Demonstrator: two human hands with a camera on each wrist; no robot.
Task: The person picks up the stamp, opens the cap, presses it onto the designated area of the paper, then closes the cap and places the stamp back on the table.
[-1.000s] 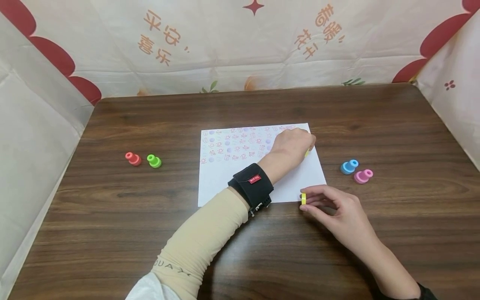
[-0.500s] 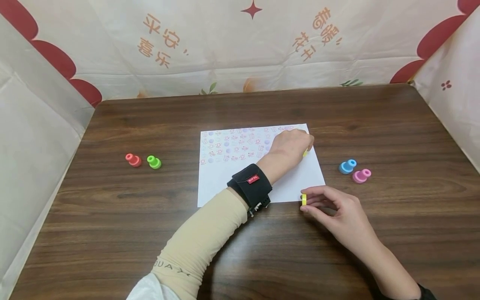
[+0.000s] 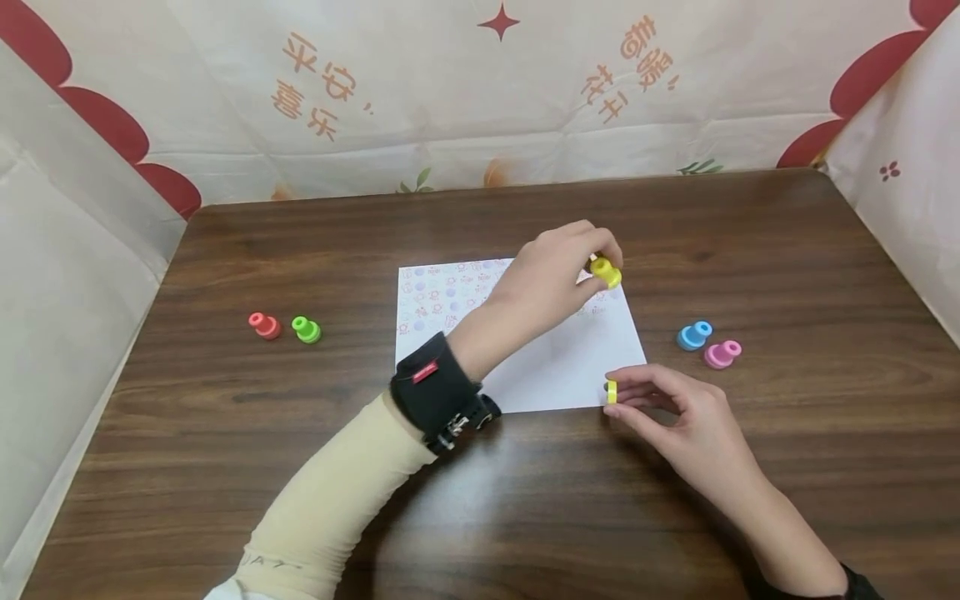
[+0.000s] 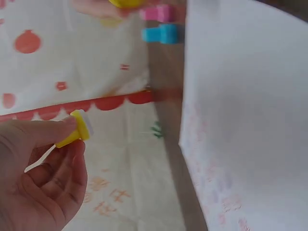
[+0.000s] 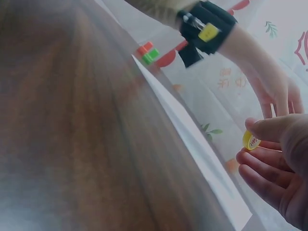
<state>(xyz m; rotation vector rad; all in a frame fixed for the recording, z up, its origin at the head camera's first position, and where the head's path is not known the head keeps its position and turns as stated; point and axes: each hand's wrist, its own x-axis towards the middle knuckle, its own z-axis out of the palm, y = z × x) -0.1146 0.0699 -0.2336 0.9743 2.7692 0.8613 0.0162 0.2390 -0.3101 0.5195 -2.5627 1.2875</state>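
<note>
My left hand (image 3: pixel 551 271) pinches a yellow stamp (image 3: pixel 606 272) between thumb and fingers, raised over the far right corner of the sheet of paper (image 3: pixel 570 371). In the left wrist view the stamp's whitish face (image 4: pixel 86 123) points away from the palm. Rows of small red and purple prints (image 3: pixel 435 296) cover the paper's far part, partly hidden by the left hand and forearm. Near the paper's near right corner, my right hand (image 3: pixel 690 421) pinches a small yellow cap (image 3: pixel 612 392) by its edges. Red marks show on the cap's round face (image 5: pixel 255 142) in the right wrist view.
On the wooden table (image 3: pixel 225 467), a red stamp (image 3: pixel 265 326) and a green stamp (image 3: pixel 306 330) stand left of the paper. A blue stamp (image 3: pixel 694 336) and a pink stamp (image 3: pixel 723 354) stand to its right. A printed cloth (image 3: pixel 480 100) hangs behind the table.
My left hand has lifted off the paper's right side and turned, bringing the yellow stamp into plain view. My right hand keeps hold of the cap, almost unmoved.
</note>
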